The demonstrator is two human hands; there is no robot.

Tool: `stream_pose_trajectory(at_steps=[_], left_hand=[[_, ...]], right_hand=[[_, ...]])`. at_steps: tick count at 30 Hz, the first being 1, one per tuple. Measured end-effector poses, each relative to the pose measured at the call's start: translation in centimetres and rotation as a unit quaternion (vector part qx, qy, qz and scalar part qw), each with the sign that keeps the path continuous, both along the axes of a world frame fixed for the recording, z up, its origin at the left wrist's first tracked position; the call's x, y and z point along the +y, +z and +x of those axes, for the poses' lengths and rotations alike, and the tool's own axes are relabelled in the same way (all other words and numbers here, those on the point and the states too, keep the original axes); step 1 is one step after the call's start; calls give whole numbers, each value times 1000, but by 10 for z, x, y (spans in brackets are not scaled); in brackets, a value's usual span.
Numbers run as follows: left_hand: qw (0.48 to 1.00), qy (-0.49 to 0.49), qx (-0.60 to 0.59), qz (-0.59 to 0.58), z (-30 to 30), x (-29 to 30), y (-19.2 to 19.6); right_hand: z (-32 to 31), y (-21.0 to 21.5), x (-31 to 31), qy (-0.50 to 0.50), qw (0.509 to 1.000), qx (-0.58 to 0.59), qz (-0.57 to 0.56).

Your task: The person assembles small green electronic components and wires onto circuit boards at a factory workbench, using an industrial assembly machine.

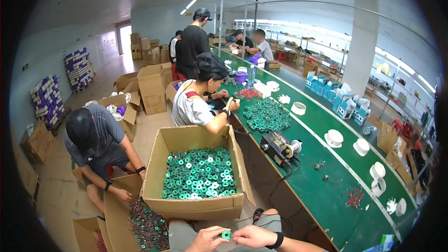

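Observation:
Above my lap, my left hand (208,240) pinches a small green ring-shaped part (226,235) with a hole in its middle, between thumb and fingers. Close to its right side is my right hand (255,236), a black band on the wrist, its fingers pressed together. Whatever those fingers hold, if anything, is too small to make out. Just beyond my hands stands an open cardboard box (193,209) with many green ring parts (198,172) inside.
A green workbench (308,191) runs along my right, carrying a small black machine (281,147), a pile of green parts (266,115), red wires (355,198) and white round housings (333,138). Co-workers sit ahead and at left, one by a low carton (119,214). Black cables hang beside my knee.

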State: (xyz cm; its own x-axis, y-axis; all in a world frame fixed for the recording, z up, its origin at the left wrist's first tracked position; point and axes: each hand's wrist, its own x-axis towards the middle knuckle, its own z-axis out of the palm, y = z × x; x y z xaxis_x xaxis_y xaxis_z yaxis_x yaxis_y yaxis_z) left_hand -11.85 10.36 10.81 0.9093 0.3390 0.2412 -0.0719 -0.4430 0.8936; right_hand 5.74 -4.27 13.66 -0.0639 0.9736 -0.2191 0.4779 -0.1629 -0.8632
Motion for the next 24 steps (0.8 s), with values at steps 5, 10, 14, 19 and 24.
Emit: stream_pose_trajectory(at_steps=[5,10,14,19,24], left_hand=[[1000,7,3,-2,-1,-3,2],[1000,-11,17,-6,1,-5,-1],[1000,-24,12,-3,2,-6,-6],[1000,-2,-5,13,4,-4,2],[1000,-2,4,11,4,-5,0]], right_hand=[[17,-27,-8,-72,997,23,26],[12,-27,-10,-39,999,18,19],[11,-13,-6,-39,999,10,9],[15,-34,-10,-44,997,35,48],[5,-4,-3,23,999,25,-36]])
